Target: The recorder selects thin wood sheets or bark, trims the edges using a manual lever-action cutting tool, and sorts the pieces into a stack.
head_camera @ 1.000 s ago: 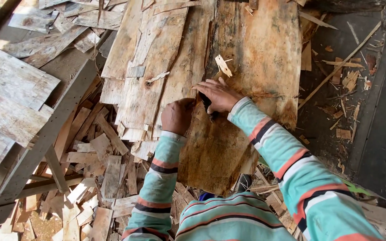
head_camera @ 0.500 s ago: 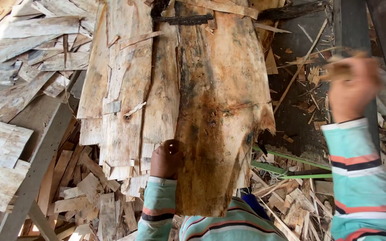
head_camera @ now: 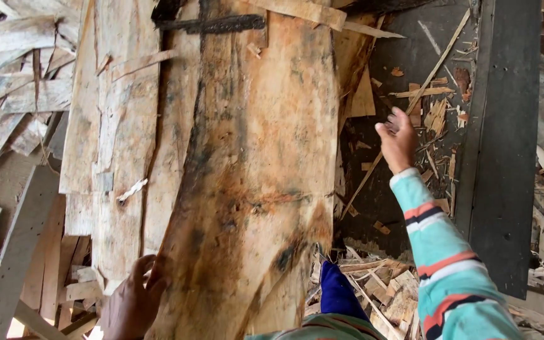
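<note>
A large sheet of wood veneer (head_camera: 253, 170), orange-brown with dark stains, lies lengthwise in front of me. My left hand (head_camera: 135, 302) grips its near left edge from below. My right hand (head_camera: 398, 137) is raised to the right of the sheet, fingers spread and holding nothing, above a dark floor strewn with splinters. Paler veneer sheets (head_camera: 118, 132) lie stacked to the left under the big sheet. Both arms wear teal sleeves with orange and black stripes.
Heaps of veneer scraps (head_camera: 7, 94) cover the left side, over a grey beam (head_camera: 20, 252). A dark metal frame (head_camera: 505, 157) runs up the right. Thin wood strips (head_camera: 410, 107) and chips litter the dark floor. More offcuts (head_camera: 379, 289) lie near my legs.
My right hand left the sheet, swung out to the right and now is open with nothing in it. The view has closed in on the big veneer sheet, which my left hand still holds.
</note>
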